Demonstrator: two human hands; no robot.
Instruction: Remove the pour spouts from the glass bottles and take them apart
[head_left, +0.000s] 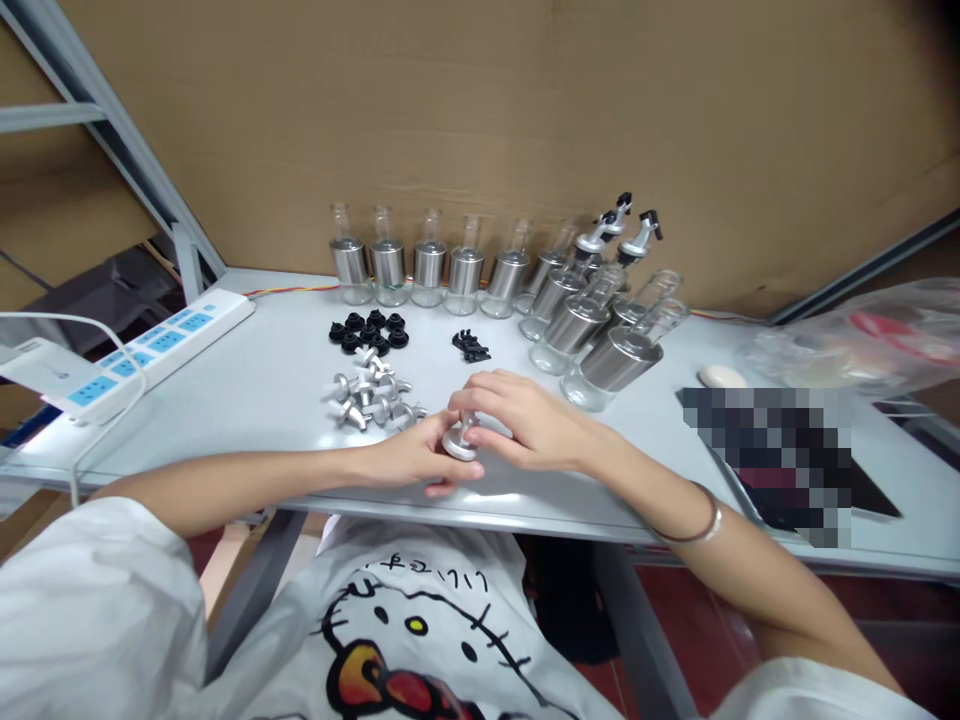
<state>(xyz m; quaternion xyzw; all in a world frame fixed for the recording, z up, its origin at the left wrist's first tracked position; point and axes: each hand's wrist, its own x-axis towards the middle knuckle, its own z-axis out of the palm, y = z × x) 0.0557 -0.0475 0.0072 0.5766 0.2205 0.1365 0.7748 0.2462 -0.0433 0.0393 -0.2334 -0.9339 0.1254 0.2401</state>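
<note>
Between my hands, above the table's front part, is a silver spout piece (461,443) with a round flange. My left hand (420,455) is closed on it from the left, with the flange between thumb and fingers. From the right, my right hand (517,420) pinches its upper part, which the fingers partly hide. A pile of silver spouts (371,395) lies just behind my left hand. Behind that sit several black stoppers (371,332). Small black parts (471,346) lie in a heap behind my right hand.
Several glass bottles with metal sleeves (429,264) stand along the back and right; a few carry spouts (639,238). A white power strip (169,345) with a cable is at left. At right are a white oval object (722,377), a blurred dark item (772,460) and plastic bags (862,335).
</note>
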